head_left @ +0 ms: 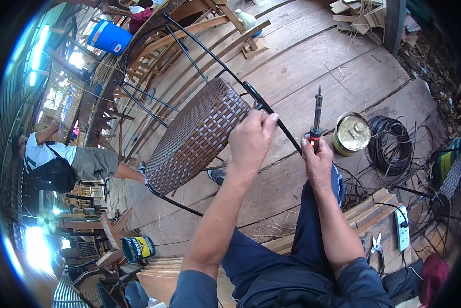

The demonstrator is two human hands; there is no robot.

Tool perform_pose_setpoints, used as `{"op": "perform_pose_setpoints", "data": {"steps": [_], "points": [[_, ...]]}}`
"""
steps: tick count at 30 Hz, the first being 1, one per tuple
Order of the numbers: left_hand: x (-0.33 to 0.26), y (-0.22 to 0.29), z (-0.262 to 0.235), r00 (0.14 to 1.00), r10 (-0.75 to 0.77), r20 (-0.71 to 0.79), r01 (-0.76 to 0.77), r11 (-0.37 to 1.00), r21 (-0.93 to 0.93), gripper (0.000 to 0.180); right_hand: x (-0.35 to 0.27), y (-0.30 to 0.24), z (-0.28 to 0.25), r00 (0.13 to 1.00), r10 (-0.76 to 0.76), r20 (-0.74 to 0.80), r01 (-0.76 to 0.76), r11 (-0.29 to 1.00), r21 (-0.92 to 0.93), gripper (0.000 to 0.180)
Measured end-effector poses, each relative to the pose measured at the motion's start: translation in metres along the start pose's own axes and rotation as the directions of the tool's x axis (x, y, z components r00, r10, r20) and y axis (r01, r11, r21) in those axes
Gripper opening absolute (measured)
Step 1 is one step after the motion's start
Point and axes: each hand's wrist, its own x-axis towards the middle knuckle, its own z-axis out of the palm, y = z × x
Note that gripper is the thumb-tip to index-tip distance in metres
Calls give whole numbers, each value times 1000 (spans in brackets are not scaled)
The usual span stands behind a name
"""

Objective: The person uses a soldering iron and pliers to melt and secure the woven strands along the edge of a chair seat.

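Plank floor (302, 56) | right hand (319, 165): soldering iron (317, 119) | left hand (251, 139): wickerwork (202, 137), perhaps touching

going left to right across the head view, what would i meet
Black bag, blue cooler, woven brown seat, left hand, right hand holding a soldering iron, round tin, black cord coil.
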Motion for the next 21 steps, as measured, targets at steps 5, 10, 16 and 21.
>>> {"op": "perform_pose_setpoints", "data": {"steps": [5, 10, 16, 21], "points": [[-17, -13, 9, 958, -242, -153, 208, 956, -208, 13, 8, -15, -6, 972, -214, 94, 233, 861, -452, 21], [-18, -28, 1, 944, -315, -97, 294, 938, -183, 18, 13, -22, -13, 960, -127, 250, 265, 703, -660, 28], [-12, -22, -12, 959, -282, 24, 282, 959, 13, 25, 5, -18, -14, 957, -19, 288, 228, 663, -713, 33], [-11, -19, -19, 967, -251, 41, 249, 967, 47, 24, 5, -19, -11, 952, 41, 302, 213, 619, -756, 30]]}}
